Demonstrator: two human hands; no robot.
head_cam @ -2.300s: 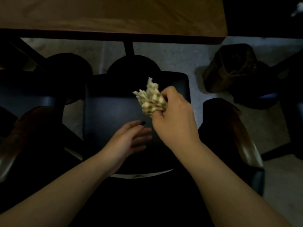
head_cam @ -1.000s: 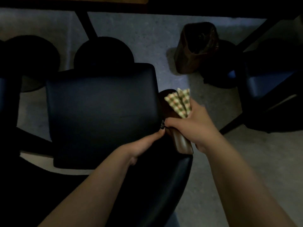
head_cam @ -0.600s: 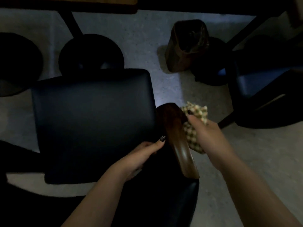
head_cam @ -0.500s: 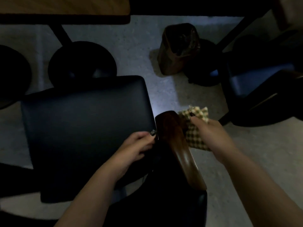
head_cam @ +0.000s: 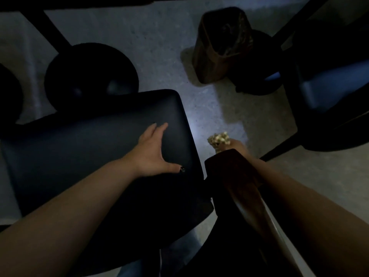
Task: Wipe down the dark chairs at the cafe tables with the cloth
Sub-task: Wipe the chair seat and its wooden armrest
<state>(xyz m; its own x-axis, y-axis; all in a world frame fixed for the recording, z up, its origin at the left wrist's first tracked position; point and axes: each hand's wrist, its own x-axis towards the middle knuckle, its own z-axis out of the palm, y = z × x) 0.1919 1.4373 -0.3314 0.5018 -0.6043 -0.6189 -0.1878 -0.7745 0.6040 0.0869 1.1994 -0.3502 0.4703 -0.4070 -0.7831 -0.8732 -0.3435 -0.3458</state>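
Left hand (head_cam: 153,154) now flat on chair seat (head_cam: 79,148), right hand (head_cam: 237,147) fingers gripping cloth (head_cam: 218,139) beyond armrest (head_cam: 239,180)

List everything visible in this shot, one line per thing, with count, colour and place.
chair seat: one, black padded, centre left, under the left hand.
armrest: one, dark brown wood, right of the seat, running toward the lower right.
cloth: one, cream and green check, bunched just beyond the armrest's far end.
bin: one, brown with a dark liner, on the floor at upper right.
second chair: one, dark with a bluish seat, right edge.
table bases: two, black and round, upper left; one cut off by the edge.
floor: pale grey, speckled.
left hand: fingers spread flat on the seat.
right hand: mostly hidden behind the armrest, holding the cloth.
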